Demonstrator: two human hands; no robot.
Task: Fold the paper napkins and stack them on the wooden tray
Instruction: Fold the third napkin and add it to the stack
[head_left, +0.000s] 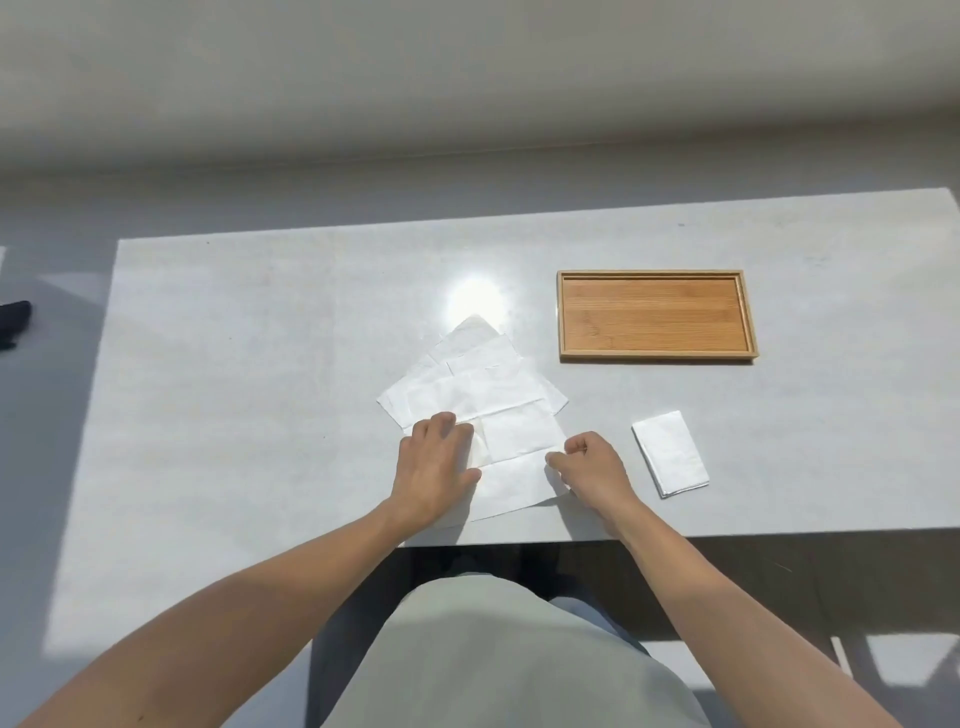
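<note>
Several unfolded white paper napkins (480, 387) lie fanned in an overlapping pile at the table's middle front. The nearest napkin (519, 441) is spread flat on top. My left hand (436, 467) presses flat on its left part, fingers together. My right hand (592, 467) pinches that napkin's right edge between thumb and fingers. One folded napkin (671, 453) lies on the table to the right of my right hand. The wooden tray (655, 314) sits at the back right with nothing in it.
The pale grey table (260, 389) has its front edge just below my wrists and its left edge at the far left. A bright glare spot (475, 301) lies behind the napkins. A dark object (14, 319) sits on the floor at left.
</note>
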